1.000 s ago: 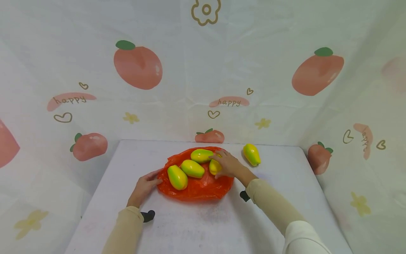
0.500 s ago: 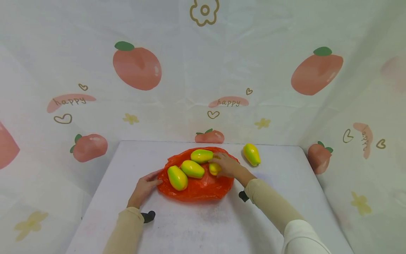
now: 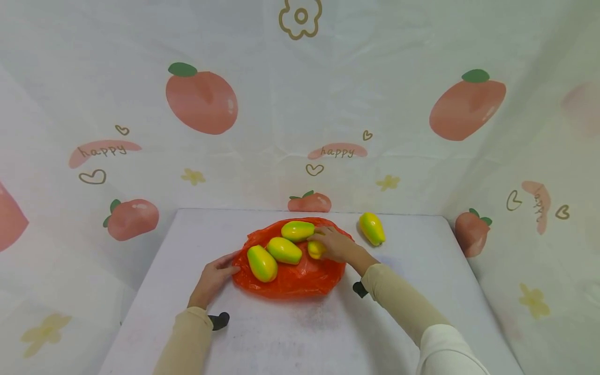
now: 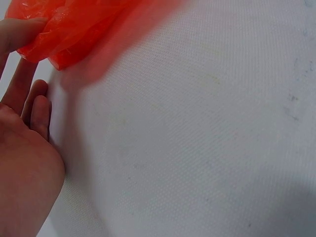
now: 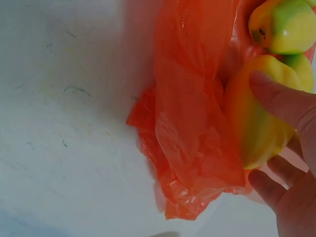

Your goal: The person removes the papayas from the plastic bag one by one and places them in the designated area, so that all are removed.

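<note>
left hand (image 3: 211, 278): you pinch the red bag (image 3: 292, 287) by its rim, likely steadying it
right hand (image 3: 336, 245): you clasp one papaya (image 3: 316, 250), probably against rolling

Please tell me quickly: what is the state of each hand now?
Left hand: pinching the red bag at its edge.
Right hand: holding a yellow-green fruit.

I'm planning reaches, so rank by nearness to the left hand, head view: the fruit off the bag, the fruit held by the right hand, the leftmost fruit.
1. Leftmost fruit: left on red bag.
2. Held fruit: bag's right.
3. Off-bag fruit: back right.
</note>
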A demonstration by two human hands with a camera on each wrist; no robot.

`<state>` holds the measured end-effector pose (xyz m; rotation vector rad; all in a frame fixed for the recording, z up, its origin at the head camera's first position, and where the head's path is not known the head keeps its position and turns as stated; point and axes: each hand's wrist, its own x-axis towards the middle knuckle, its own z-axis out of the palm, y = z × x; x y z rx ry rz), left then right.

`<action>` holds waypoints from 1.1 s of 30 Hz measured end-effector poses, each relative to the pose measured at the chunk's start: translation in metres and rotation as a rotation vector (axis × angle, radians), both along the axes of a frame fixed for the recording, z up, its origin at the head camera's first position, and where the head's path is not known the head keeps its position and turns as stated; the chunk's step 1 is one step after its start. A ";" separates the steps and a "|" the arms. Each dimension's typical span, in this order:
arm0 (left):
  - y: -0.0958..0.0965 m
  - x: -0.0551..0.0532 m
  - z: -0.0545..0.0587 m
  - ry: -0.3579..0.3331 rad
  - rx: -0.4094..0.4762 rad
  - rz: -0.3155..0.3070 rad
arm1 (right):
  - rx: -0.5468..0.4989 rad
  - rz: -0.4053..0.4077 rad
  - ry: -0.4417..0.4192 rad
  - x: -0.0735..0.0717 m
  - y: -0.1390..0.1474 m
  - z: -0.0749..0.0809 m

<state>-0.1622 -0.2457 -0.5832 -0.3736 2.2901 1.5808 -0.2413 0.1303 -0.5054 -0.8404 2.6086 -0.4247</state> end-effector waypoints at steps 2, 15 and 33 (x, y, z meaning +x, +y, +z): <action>-0.001 0.000 0.000 -0.003 -0.002 0.001 | -0.003 0.007 0.006 -0.001 0.000 0.000; -0.004 0.001 -0.004 -0.011 -0.001 0.003 | -0.030 -0.023 0.009 0.003 0.002 0.008; -0.002 -0.001 -0.003 0.004 0.010 0.008 | -0.147 -0.161 0.070 0.001 0.026 0.020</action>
